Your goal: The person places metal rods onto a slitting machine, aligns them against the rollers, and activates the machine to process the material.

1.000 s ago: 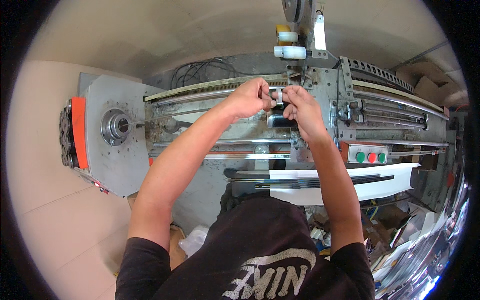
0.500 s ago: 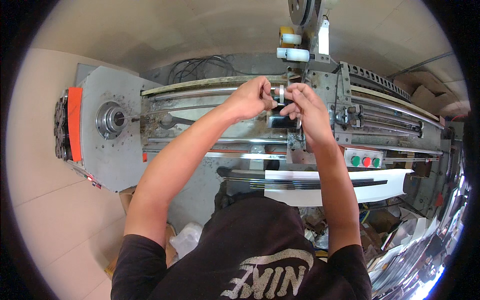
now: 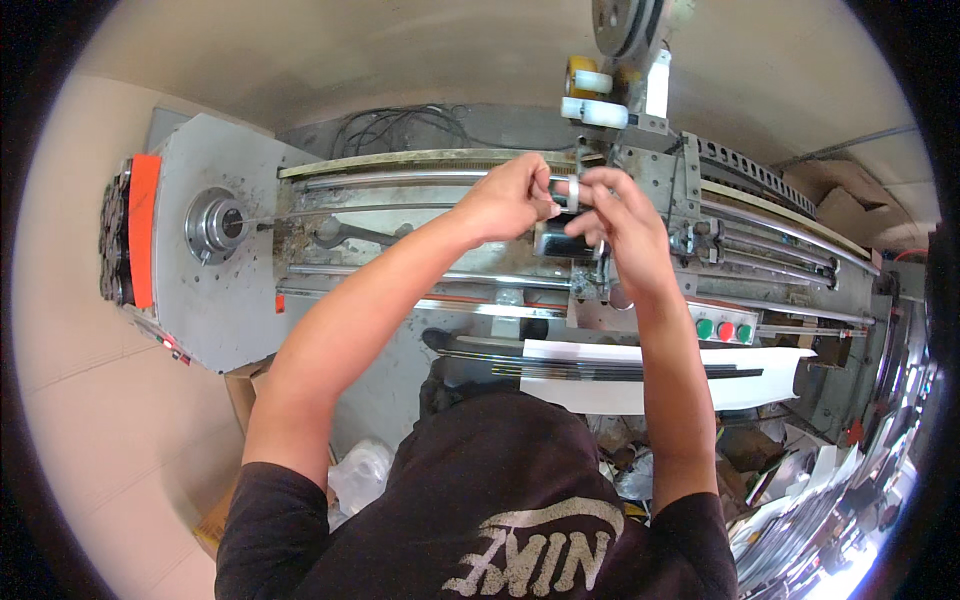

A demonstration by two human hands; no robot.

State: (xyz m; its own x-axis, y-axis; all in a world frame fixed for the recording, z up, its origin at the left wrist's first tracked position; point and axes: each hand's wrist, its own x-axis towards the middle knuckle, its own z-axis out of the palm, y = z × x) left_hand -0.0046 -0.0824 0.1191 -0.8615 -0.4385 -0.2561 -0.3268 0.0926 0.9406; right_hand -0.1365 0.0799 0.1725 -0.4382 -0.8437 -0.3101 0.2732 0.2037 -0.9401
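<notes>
My left hand (image 3: 508, 200) is pinched closed at the middle of a long machine; whatever lies between its fingertips is too small to name. Just right of those fingertips stands a narrow white ring (image 3: 573, 196). My right hand (image 3: 628, 225) reaches to the ring from the other side, its fingers loosely apart and the index finger at the ring's edge. Below the hands sits a shiny black cylinder (image 3: 553, 241), partly covered by the right fingers. A thin rod (image 3: 350, 208) runs from the round metal chuck (image 3: 214, 226) toward my left hand, which hides its end.
An open-ended wrench (image 3: 350, 235) lies on the machine bed behind my left forearm. White rollers (image 3: 597, 112) stand above the hands. Near my body, several thin dark rods (image 3: 600, 371) rest on white paper (image 3: 570, 398). A button box (image 3: 728, 327) is right of my right forearm.
The view has shifted slightly. My right fingers have closed in around the white ring's edge, the index finger now straighter. My left hand keeps its pinch at nearly the same place.
</notes>
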